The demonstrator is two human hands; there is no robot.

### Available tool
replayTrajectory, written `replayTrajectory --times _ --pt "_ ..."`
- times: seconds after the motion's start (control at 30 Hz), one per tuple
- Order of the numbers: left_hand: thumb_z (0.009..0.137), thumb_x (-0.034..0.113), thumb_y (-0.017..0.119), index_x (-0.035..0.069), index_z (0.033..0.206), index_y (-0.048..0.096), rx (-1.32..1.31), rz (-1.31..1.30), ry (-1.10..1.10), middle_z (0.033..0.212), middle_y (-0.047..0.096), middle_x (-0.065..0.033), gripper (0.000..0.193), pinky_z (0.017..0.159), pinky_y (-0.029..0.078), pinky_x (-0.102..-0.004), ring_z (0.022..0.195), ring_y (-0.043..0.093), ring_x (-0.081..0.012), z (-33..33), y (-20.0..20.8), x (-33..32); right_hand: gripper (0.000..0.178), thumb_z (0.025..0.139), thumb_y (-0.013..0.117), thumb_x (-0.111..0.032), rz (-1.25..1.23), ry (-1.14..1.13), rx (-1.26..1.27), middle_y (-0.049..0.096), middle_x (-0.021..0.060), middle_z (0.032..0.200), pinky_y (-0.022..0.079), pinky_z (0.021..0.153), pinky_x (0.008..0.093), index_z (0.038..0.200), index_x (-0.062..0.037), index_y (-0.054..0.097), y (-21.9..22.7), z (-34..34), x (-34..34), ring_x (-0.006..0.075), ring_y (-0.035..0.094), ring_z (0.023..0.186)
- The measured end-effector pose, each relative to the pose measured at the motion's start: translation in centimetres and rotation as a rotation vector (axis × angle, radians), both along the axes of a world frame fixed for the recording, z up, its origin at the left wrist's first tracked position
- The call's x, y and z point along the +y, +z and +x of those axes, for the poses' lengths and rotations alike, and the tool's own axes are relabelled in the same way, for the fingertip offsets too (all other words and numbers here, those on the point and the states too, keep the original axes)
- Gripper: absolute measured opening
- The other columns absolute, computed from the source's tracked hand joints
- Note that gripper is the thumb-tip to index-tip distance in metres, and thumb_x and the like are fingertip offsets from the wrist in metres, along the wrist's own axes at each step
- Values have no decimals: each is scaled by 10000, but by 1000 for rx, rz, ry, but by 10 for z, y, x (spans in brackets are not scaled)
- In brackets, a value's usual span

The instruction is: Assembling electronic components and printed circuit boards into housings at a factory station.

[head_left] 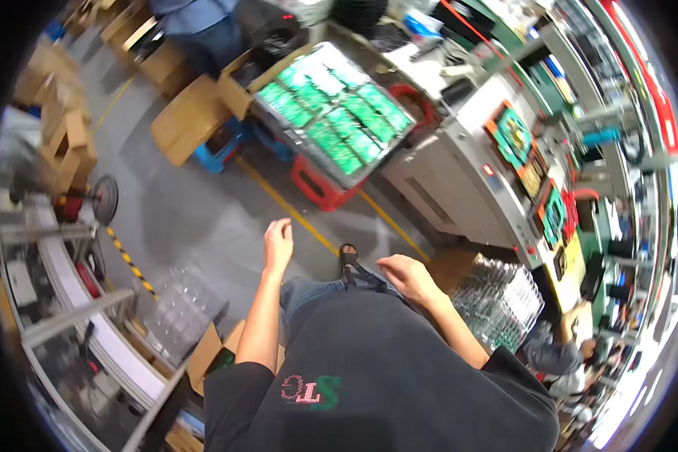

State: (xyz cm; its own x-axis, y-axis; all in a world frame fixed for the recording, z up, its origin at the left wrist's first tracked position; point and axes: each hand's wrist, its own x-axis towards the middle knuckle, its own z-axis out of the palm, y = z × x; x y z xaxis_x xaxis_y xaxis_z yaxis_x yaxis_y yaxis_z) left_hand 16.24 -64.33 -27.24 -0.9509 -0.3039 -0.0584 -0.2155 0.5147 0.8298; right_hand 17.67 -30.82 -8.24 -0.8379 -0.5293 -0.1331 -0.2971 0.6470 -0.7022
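Note:
My left hand (279, 242) hangs in the air above the floor, fingers loosely curled together and nothing seen in them. To its right, my right hand (407, 276) is held in front of my body with its fingers folded in; no object shows in it. Neither hand touches anything that I can see. Ahead of both stands a grey tray (344, 181) filled with rows of green circuit boards (328, 137) in clear plastic. It rests over a red plastic stool (320, 187).
A bench machine (459, 181) with green and orange fixtures runs along the right. A stack of clear trays (502, 301) stands below it. Cardboard (192, 117) lies on a blue stool (217, 153). Another person (200, 30) stands at the back. A white conveyor (105, 324) lies left.

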Motion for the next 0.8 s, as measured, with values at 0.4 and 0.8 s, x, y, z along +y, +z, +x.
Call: replayTrajectory --times 0.4,0.8 --pt "760 246 848 19 1360 525 -80 -759 -377 1453 490 -185 718 1077 425 -502 1352 459 -351 -210 -5 156 164 930 630 -51 1 -589 -109 704 153 974 545 810 399 1074 -21 703 -2 15 178 341 688 906" --pt "1057 128 481 -61 1129 680 -225 419 222 967 734 -125 284 713 591 -350 794 718 -201 -229 35 130 155 904 646 -5 -37 -595 -133 717 158 970 552 804 374 1039 -11 722 28 -121 221 316 701 892"
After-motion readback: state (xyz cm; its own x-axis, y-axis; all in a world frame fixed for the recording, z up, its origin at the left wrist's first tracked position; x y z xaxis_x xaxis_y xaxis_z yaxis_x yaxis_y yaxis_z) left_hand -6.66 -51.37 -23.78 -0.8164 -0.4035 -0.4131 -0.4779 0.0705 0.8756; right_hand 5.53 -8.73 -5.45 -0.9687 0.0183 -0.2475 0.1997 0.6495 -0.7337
